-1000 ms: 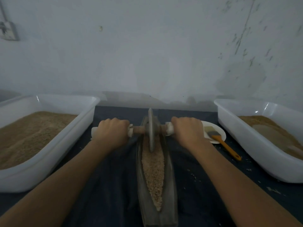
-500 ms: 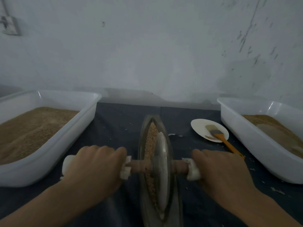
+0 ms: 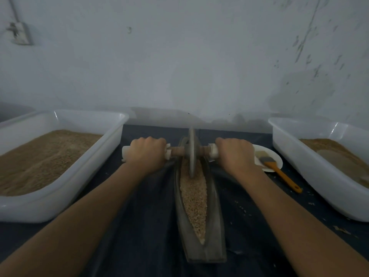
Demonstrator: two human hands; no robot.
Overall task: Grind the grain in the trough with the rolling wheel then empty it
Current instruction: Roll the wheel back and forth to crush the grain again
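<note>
A long, boat-shaped grey trough (image 3: 216,236) lies lengthwise on the dark cloth in front of me, filled with pale coarse grain (image 3: 193,198). The grey rolling wheel (image 3: 192,152) stands upright at the trough's far end, its lower edge in the grain. A wooden axle with white-wrapped ends runs through it. My left hand (image 3: 146,153) grips the left handle and my right hand (image 3: 236,154) grips the right one, both arms stretched forward.
A white tub (image 3: 95,166) of brown grain sits at the left, another white tub (image 3: 303,168) with finer brown meal at the right. A white plate (image 3: 276,156) with an orange-handled brush (image 3: 279,172) lies beside my right hand. Loose grains dot the cloth at right.
The wheel rolled from the far end toward me, then back away to the far end of the trough, with both hands keeping their grip on the handles.
</note>
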